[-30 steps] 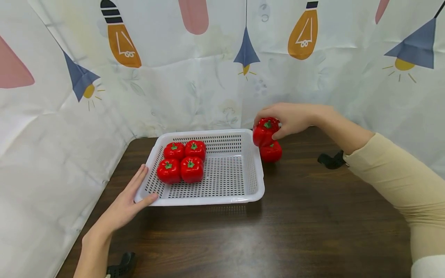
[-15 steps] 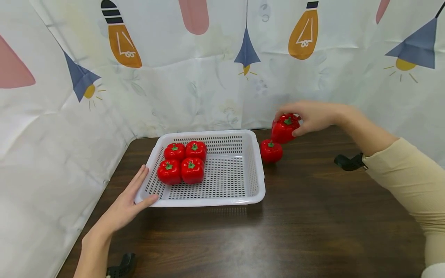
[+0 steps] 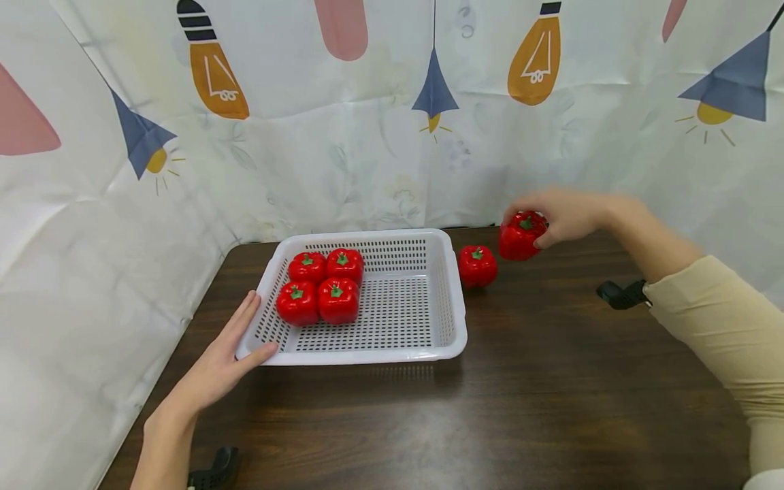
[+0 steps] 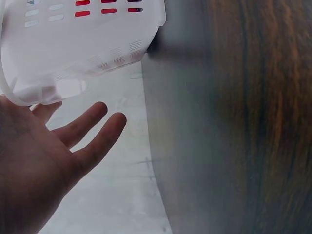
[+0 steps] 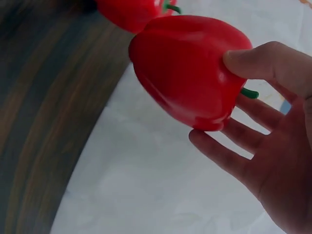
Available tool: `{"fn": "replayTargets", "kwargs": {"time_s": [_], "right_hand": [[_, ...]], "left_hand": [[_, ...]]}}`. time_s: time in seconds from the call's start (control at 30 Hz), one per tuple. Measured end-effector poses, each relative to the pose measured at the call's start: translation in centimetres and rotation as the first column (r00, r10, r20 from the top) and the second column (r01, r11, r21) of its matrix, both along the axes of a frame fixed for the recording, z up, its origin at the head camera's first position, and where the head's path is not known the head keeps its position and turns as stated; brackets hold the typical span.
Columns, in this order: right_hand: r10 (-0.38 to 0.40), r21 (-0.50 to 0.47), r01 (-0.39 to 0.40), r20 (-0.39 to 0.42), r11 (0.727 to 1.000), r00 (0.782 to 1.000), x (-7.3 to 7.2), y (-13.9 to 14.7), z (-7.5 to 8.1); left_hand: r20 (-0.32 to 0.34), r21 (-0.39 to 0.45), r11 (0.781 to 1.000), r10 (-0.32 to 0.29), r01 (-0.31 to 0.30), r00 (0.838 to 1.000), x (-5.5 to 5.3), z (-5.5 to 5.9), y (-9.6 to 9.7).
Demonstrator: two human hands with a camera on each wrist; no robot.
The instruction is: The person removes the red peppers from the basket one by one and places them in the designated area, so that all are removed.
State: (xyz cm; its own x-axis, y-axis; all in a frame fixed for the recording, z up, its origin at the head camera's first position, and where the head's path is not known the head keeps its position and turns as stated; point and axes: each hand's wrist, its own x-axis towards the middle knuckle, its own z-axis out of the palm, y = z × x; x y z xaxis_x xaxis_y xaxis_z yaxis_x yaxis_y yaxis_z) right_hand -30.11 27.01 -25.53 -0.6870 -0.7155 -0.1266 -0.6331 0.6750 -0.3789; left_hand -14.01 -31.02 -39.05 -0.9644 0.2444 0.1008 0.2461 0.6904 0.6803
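Note:
In the head view my right hand holds a glossy red bell pepper with a green stem, toward the table's back edge. The right wrist view shows the thumb on one side of this bell pepper and fingers on the other. A second red bell pepper stands on the table, just right of the white plastic basket. My left hand rests on the basket's left side, thumb on the front rim. Its fingers look straight in the left wrist view.
Inside the basket's left half sit several red bell peppers close together; its right half shows bare slotted bottom. The dark wooden table runs to a white patterned curtain at the back and left.
The right hand has carried its bell pepper rightward, away from the basket and the second pepper, rising a little and then lowering. My left hand and the basket have stayed put.

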Motion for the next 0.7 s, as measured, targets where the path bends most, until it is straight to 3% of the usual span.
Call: {"fn": "replayTargets", "kwargs": {"time_s": [0.2, 0.4, 0.7], "right_hand": [[-0.030, 0.045, 0.028, 0.034, 0.999, 0.999, -0.6, 0.2, -2.0], [-0.075, 0.036, 0.071, 0.126, 0.997, 0.989, -1.2, 0.8, -3.8], [-0.087, 0.024, 0.084, 0.170, 0.996, 0.982, -1.6, 1.1, -5.8]], "left_hand": [[-0.009, -0.008, 1.000, 0.006, -0.006, 1.000, 0.1, -0.1, -0.1], [-0.026, -0.016, 1.000, -0.002, 0.002, 1.000, 0.2, -0.3, -0.1], [-0.025, -0.009, 1.000, 0.002, -0.003, 1.000, 0.1, -0.3, 0.0]]}}
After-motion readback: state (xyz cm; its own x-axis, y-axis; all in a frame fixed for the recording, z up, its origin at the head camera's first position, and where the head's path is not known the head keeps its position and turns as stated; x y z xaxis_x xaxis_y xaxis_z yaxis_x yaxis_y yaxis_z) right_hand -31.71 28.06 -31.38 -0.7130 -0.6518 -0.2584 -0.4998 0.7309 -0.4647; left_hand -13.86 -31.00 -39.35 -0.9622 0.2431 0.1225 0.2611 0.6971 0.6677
